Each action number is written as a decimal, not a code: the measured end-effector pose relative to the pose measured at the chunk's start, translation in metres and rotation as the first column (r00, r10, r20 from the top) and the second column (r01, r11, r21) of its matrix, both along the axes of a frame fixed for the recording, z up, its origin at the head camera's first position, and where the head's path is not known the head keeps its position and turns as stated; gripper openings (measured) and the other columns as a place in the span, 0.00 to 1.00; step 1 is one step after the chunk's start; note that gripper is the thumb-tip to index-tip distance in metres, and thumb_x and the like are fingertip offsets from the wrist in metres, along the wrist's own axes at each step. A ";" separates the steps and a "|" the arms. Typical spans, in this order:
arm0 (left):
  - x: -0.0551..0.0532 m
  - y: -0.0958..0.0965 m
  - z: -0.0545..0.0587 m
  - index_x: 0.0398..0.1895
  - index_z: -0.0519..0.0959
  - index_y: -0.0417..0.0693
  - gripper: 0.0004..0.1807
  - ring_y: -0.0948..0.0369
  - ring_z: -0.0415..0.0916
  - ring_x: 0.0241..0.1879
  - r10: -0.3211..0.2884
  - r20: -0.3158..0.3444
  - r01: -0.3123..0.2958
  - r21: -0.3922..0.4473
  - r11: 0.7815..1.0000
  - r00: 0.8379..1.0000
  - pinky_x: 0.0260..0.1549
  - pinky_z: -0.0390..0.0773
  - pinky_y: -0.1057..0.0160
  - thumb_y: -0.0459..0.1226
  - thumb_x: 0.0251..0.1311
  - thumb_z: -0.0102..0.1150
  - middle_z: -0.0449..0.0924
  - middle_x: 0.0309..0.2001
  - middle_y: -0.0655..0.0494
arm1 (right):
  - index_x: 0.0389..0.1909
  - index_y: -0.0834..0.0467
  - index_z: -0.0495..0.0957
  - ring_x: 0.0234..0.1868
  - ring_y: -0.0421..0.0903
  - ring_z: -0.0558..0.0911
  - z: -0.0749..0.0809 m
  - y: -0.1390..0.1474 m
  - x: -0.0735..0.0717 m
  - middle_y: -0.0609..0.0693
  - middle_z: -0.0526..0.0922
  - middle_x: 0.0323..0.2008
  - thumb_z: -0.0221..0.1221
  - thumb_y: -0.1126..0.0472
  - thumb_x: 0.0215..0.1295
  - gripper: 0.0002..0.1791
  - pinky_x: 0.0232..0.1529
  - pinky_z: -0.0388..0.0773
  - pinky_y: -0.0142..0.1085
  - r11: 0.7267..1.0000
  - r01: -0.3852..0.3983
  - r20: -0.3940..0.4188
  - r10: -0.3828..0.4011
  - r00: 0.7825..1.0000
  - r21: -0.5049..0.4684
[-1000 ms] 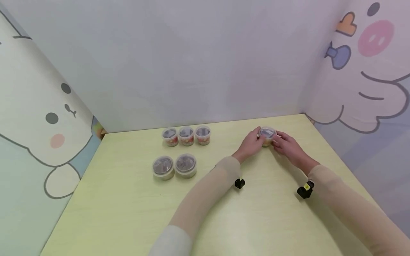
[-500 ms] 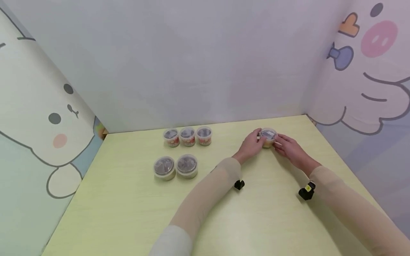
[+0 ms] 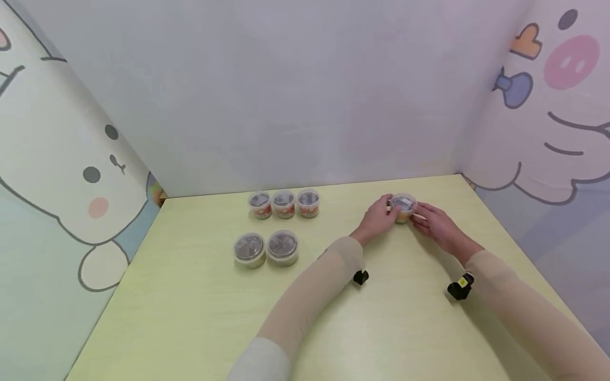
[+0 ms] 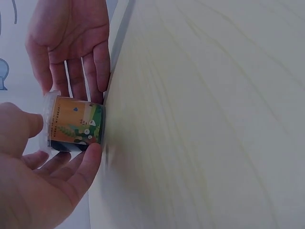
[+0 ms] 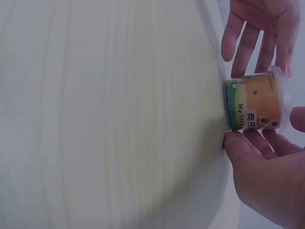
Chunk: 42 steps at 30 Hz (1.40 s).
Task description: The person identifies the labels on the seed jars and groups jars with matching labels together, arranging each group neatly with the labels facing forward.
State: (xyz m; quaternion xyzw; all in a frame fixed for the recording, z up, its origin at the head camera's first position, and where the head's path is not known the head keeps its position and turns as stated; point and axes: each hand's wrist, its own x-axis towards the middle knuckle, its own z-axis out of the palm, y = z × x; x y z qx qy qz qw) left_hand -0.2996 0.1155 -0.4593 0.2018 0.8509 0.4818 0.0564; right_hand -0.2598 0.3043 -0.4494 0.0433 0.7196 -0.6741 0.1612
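Note:
A small clear-lidded plastic cup stands upright on the table toward the back right. Its orange and green label shows in the left wrist view; in the right wrist view "My little" can be read on the cup. My left hand holds it from the left, with the thumb near the lid and the fingers along the side. From the other side my right hand grips the same cup, its thumb at the lid's rim.
Three similar cups with red labels form a row at the back, left of centre. Two wider lidded tubs sit side by side in front of them. A pale wall borders the table's back edge, with cartoon-printed walls at both sides.
The head view has shifted slightly, so everything appears a little farther right. Both hands stay at the cup, which keeps its place on the table.

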 end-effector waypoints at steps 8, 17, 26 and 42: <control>0.006 0.000 0.002 0.75 0.65 0.43 0.29 0.62 0.79 0.56 0.014 0.001 -0.014 -0.027 1.000 1.000 0.54 0.75 0.68 0.46 0.77 0.51 0.74 0.66 0.50 | 0.81 0.63 0.34 0.78 0.58 0.48 -0.002 0.001 0.002 0.63 0.40 0.80 0.40 0.42 0.82 0.43 0.73 0.53 0.43 1.000 0.004 0.003 -0.004 1.000 -0.006; 0.010 -0.010 -0.001 0.75 0.63 0.41 0.32 0.59 0.78 0.58 -0.053 0.008 0.053 -0.005 0.999 0.999 0.55 0.74 0.71 0.43 0.74 0.55 0.72 0.68 0.48 | 0.81 0.61 0.35 0.79 0.56 0.47 -0.004 -0.004 0.004 0.61 0.40 0.80 0.37 0.42 0.82 0.40 0.74 0.50 0.44 1.000 0.006 0.006 -0.006 1.000 -0.011; 0.012 -0.015 -0.002 0.74 0.65 0.42 0.31 0.59 0.81 0.55 -0.046 0.002 0.046 0.028 0.999 0.999 0.51 0.76 0.73 0.43 0.72 0.59 0.74 0.67 0.47 | 0.81 0.56 0.35 0.78 0.58 0.50 -0.002 -0.003 0.006 0.61 0.41 0.80 0.41 0.43 0.82 0.40 0.73 0.53 0.45 1.000 -0.022 -0.018 0.021 1.000 -0.006; 0.022 -0.052 0.025 0.71 0.67 0.42 0.34 0.64 0.78 0.45 -0.042 0.032 0.036 0.164 0.986 0.999 0.39 0.81 0.67 0.54 0.72 0.56 0.78 0.55 0.51 | 0.77 0.62 0.52 0.54 0.43 0.80 0.019 -0.025 0.011 0.57 0.66 0.61 0.41 0.36 0.79 0.40 0.64 0.73 0.47 0.990 -0.142 -0.109 0.139 0.984 -0.025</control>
